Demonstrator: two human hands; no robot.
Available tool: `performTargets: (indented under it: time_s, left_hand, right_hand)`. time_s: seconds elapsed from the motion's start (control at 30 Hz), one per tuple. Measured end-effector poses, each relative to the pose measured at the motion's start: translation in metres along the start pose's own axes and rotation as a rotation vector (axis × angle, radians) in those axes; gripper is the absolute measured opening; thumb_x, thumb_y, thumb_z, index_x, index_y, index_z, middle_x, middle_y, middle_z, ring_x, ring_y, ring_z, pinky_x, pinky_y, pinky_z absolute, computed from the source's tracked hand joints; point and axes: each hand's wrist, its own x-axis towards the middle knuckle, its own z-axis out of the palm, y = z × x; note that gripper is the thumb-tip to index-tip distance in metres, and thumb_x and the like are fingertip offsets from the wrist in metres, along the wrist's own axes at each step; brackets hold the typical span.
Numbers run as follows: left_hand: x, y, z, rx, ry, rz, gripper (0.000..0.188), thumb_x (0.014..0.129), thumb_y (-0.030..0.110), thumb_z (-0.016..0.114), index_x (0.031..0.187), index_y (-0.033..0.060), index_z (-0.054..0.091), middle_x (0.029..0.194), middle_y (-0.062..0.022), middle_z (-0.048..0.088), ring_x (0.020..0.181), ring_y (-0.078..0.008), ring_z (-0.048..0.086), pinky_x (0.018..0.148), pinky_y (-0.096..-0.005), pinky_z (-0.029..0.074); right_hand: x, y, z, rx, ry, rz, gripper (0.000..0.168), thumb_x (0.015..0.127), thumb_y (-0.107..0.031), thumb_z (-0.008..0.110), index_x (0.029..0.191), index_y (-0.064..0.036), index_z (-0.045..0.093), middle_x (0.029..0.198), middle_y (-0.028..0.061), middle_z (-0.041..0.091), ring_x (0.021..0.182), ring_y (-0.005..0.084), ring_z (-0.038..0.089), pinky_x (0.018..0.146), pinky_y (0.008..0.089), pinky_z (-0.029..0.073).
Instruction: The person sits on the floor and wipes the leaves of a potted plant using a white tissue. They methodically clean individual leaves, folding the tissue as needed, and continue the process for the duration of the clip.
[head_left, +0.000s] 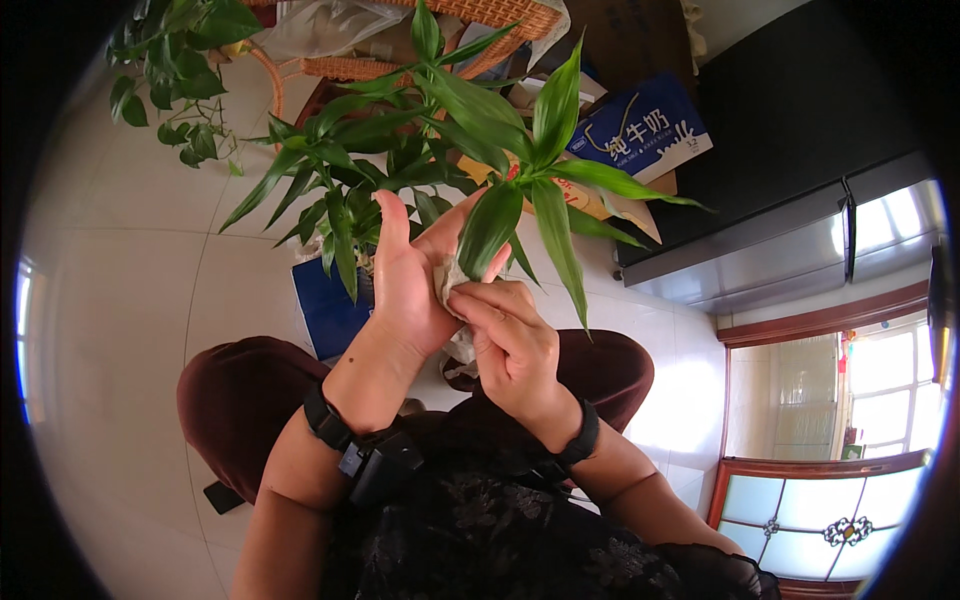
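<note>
A leafy green potted plant, with long pointed leaves (555, 112), rises before me, its lower part largely hidden. My left hand (405, 281) is palm up under one broad leaf (491, 225), thumb stretched out. That leaf covers part of the fingers, which reach behind it. Between the thumb and fingers of my right hand (517, 341) is a crumpled whitish tissue or cloth (448, 281), pressed near the leaf's lower tip and against the left palm. More of the pale crumpled material (461, 346) hangs below the right fingers.
A blue box or bag (322, 304) stands on the tiled floor (135, 300) left of my hands. Behind the leaves are a wicker chair (517, 19) and a blue milk carton box (637, 127). A dark cabinet or appliance (787, 142) is at right; a flat black object (223, 497) lies beside my knee.
</note>
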Motion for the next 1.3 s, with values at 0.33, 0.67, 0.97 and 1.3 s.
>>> performTargets:
  time_s: [0.33,0.67,0.97,1.3]
  left_hand:
    - [-0.015,0.041,0.027,0.685,0.152,0.509,0.065,0.095,0.050,0.027,0.134,-0.0005,0.037,0.138,-0.0170,0.037,0.127,-0.0255,0.035,0.104,-0.0358,0.026]
    - [-0.012,-0.023,0.045,0.467,0.116,0.082,0.038,0.093,0.015,0.049,0.124,-0.0050,0.044,0.120,-0.0121,0.053,0.112,-0.0183,0.049,0.095,-0.0296,0.039]
    - [0.029,-0.031,0.034,0.366,0.107,0.116,0.036,0.085,-0.004,0.049,0.120,-0.0011,0.050,0.107,-0.0047,0.060,0.096,-0.0105,0.055,0.084,-0.0236,0.043]
    - [0.024,-0.024,0.015,0.460,0.007,0.117,0.052,0.076,-0.012,0.050,0.126,-0.0013,0.047,0.108,-0.0048,0.060,0.096,-0.0105,0.057,0.081,-0.0216,0.045]
  right_hand:
    - [-0.006,-0.034,-0.100,0.138,-0.364,0.097,0.025,0.063,0.011,0.055,0.082,0.000,0.067,0.084,0.0103,0.065,0.075,0.0260,0.057,0.067,0.0330,0.048]
    - [0.056,-0.048,-0.139,-0.234,0.096,-0.131,0.013,0.070,0.005,0.058,0.081,0.003,0.065,0.082,0.0136,0.064,0.075,0.0225,0.057,0.066,0.0289,0.044]
    - [0.079,0.004,-0.091,-0.371,-0.125,-0.032,0.023,0.075,0.006,0.053,0.094,0.000,0.065,0.095,0.0135,0.064,0.085,0.0296,0.059,0.074,0.0337,0.048]
    - [0.091,0.021,-0.078,-0.433,-0.257,-0.101,0.033,0.075,0.007,0.049,0.106,0.001,0.059,0.100,0.0155,0.058,0.087,0.0323,0.057,0.077,0.0355,0.047]
